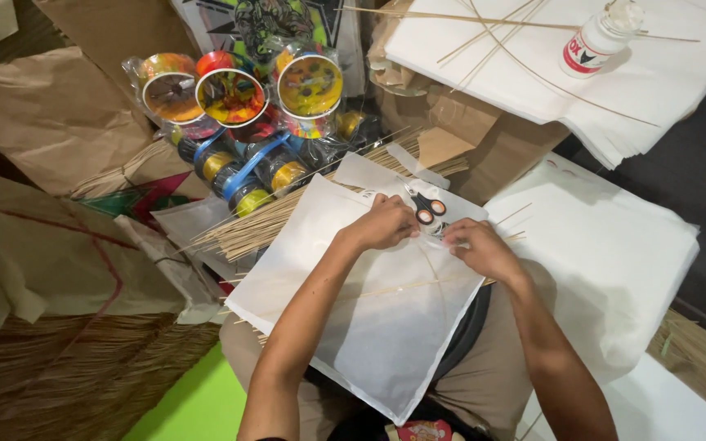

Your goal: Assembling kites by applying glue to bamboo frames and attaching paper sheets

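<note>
A white paper sheet point(386, 318) lies across my lap with thin bamboo sticks crossing under it. My left hand point(383, 223) and my right hand point(477, 249) meet at the sheet's far corner, fingers pinched on the paper edge where a thin stick ends. Black scissors with orange-ringed handles point(429, 211) lie just beyond my fingers, touching the corner area. Whether either hand also grips the stick I cannot tell.
A bundle of thin bamboo sticks point(271, 220) lies left of the sheet. Colourful thread spools in plastic wrap point(239, 106) stand behind it. White paper stacks point(606, 245) sit at right; a glue bottle point(598, 37) stands on another stack. Brown paper point(51, 114) covers the left.
</note>
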